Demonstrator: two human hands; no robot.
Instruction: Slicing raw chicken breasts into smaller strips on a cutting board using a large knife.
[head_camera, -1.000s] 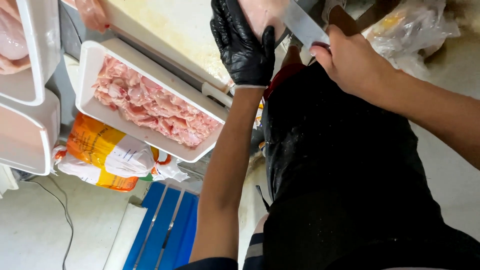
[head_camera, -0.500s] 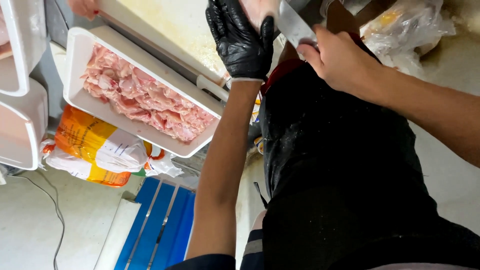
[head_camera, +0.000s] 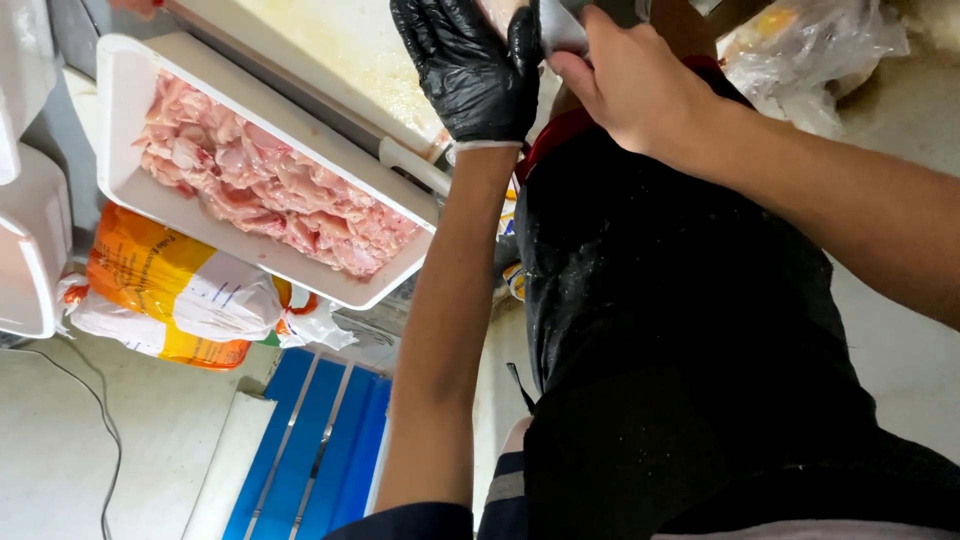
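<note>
My left hand (head_camera: 470, 70), in a black glove, rests at the top edge of the view on a pale pink piece of raw meat (head_camera: 500, 12) that is mostly cut off by the frame. Right beside it, my bare right hand (head_camera: 640, 90) grips a knife (head_camera: 560, 28). Its grey blade lies against the gloved fingers. Both hands work over a pale cutting board (head_camera: 330, 50). A white tray (head_camera: 250, 255) heaped with raw meat pieces (head_camera: 260, 185) sits to the left of my left forearm.
A black apron (head_camera: 670, 330) covers my front. On the floor lie an orange and white sack (head_camera: 170, 290), a blue slatted crate (head_camera: 320, 440) and a thin cable (head_camera: 90, 420). White containers (head_camera: 30, 240) stand at far left, a clear plastic bag (head_camera: 810, 50) at top right.
Both hands have moved up toward the top edge of the view, and less of the knife blade and the held meat shows. The tray has drifted slightly right in view.
</note>
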